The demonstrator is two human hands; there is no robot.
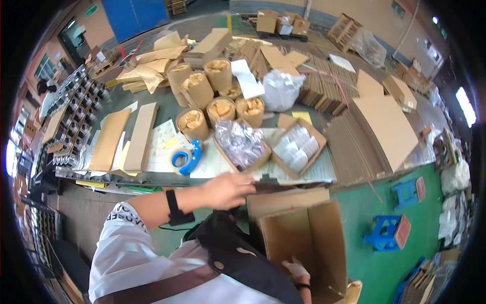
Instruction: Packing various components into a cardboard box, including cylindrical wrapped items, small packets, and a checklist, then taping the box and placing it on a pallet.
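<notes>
An opened brown cardboard box (288,233) is in front of me, its inside facing up and its flaps raised. My right hand (296,269) reaches into it near the lower side, fingers stretched out with nothing visible in them. My left hand (228,191), a black band on its wrist, hovers at the table's near edge beside the box's far-left flap (286,201). Its fingers are loosely bent and apart, slightly blurred, with no object showing in them. Whether they touch the flap is hard to see.
On the table lie a blue tape dispenser (187,158), a carton of clear plastic bags (240,144), a carton of white packets (298,147), paper-stuffed cardboard tubes (195,88) and stacked flat cardboard (372,137). Blue stools (387,233) stand on the green floor at right.
</notes>
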